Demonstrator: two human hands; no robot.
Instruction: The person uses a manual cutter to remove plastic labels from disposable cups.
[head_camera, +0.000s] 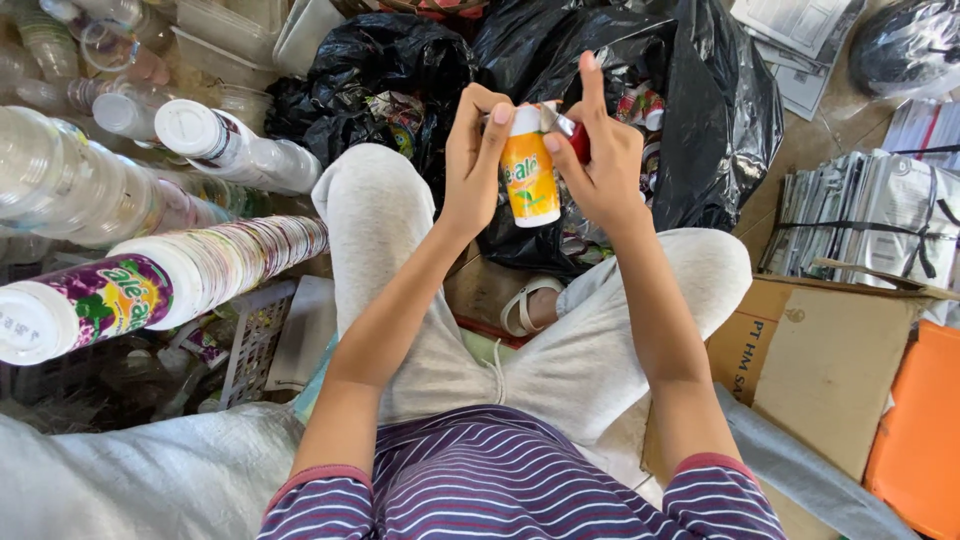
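A: From the head view, where's the cup (529, 180)?
B: Held up over the lap, in front of the black bag (700, 110). Left hand (472, 160) is wrapped closed around its side.
A: How would it handle?
B: Light, thin plastic, I'd judge (easily crushed), so hold the wall gently.
A: And the right hand (598, 165)?
B: Closed on a red cutter (572, 135) at the cup's rim, forefinger raised.
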